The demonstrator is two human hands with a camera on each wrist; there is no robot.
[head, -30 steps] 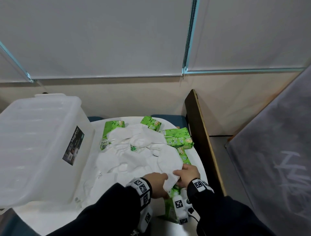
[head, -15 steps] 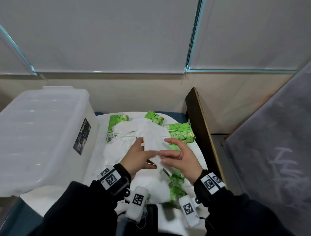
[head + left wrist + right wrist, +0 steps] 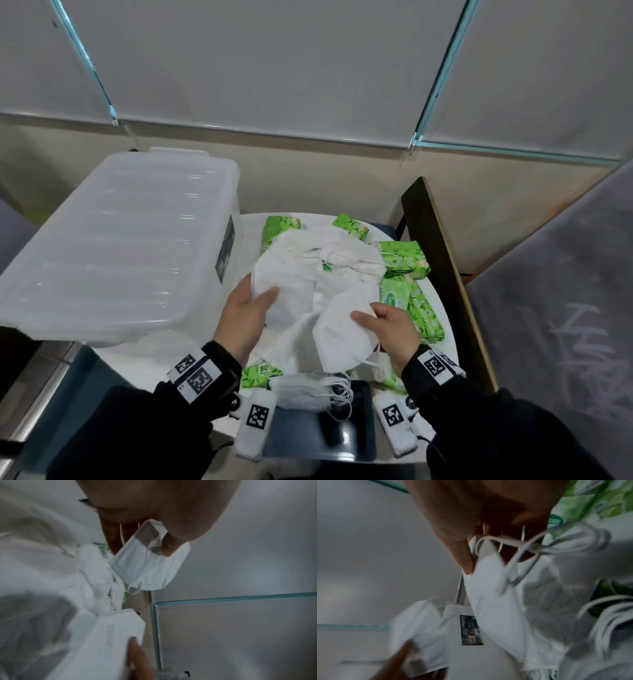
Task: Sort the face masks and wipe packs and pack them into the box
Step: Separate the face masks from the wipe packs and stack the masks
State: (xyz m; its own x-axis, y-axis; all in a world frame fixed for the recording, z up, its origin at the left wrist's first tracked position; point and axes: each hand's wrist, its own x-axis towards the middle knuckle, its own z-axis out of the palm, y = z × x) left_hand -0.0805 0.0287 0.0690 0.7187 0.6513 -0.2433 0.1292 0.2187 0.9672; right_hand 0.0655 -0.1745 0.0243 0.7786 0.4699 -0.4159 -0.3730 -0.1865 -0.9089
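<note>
Box: translucent lidded storage box [image 3: 116, 240] stood on the left of the white table [image 3: 442, 308].
Mask pile: loose white face masks [image 3: 329, 260] lay heaped beside it.
Wipe packs: green packs [image 3: 404, 262] ringed the pile.
Left hand [image 3: 245, 315]: thumb and fingers pinched one folded mask [image 3: 274, 277] above the pile.
Right hand [image 3: 390, 329]: fingers gripped another folded mask [image 3: 342, 332].

You are getting even, soft indoor light in the head view, edges bowing; both wrist views are running dim, grainy and motion-blurred up close.
</note>
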